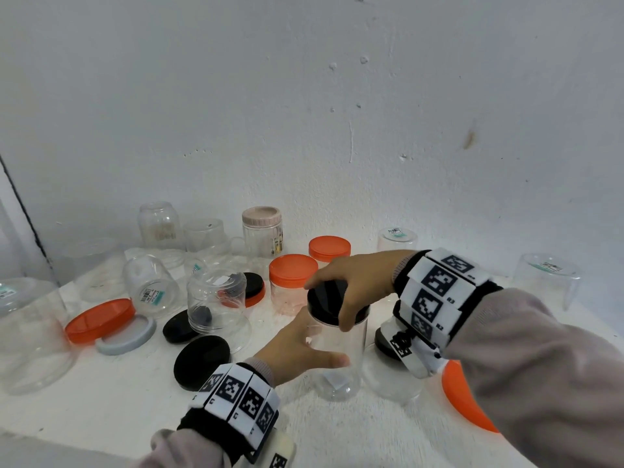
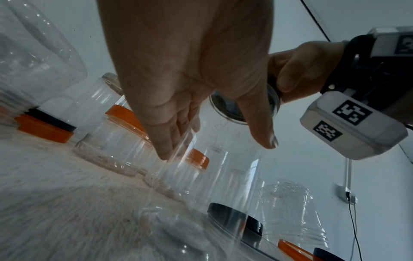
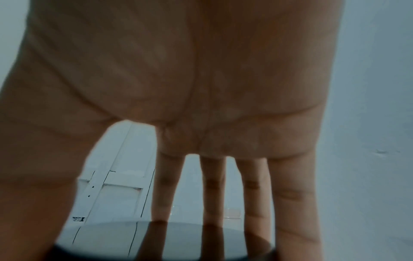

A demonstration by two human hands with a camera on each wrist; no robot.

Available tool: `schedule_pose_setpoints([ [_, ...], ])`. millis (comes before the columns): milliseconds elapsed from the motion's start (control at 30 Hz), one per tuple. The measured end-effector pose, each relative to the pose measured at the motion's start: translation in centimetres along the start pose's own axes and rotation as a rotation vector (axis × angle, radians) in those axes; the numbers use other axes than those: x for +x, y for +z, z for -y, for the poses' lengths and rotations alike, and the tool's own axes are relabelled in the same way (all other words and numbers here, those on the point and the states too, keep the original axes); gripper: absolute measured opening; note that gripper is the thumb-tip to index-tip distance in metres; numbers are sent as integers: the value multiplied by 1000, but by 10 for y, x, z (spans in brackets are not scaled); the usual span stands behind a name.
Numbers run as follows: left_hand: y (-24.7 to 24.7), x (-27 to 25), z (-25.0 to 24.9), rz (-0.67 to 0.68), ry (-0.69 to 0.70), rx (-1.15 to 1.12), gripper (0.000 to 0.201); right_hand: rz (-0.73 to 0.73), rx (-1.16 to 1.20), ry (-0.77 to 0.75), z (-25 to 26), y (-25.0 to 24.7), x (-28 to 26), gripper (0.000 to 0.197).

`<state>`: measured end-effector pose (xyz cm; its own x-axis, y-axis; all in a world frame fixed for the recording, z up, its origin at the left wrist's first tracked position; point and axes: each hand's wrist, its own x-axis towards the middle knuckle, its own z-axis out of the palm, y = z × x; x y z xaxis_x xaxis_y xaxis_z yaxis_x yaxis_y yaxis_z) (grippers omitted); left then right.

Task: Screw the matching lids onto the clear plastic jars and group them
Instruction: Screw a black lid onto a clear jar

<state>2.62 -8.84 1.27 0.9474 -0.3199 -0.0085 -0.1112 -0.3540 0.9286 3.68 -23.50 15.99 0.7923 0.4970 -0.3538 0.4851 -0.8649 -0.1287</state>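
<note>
Now right hand (image 1: 354, 285) grips glossy black lid (image 1: 329, 300) on clear jar (image 1: 337, 352).

head view from above; wrist views close, sharing black lid (image 1: 332, 300)

Soft, even daylight fills the head view; the white wall (image 1: 337, 96) and surface (image 1: 101, 400) look bright, with faint shadows. Straight lines bow toward the edges, strongest at 9 o'clock. Both wrist views are dimmer and bluish. The right hand (image 3: 178, 79) is backlit and blurred, filling its frame.
</note>
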Motion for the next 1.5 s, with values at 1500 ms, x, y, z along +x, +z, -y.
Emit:
schedule_pose_setpoints([
  [1500, 0, -2, -1, -2, -4, 3, 95, -111, -9, 67, -2, 10, 7, 78],
])
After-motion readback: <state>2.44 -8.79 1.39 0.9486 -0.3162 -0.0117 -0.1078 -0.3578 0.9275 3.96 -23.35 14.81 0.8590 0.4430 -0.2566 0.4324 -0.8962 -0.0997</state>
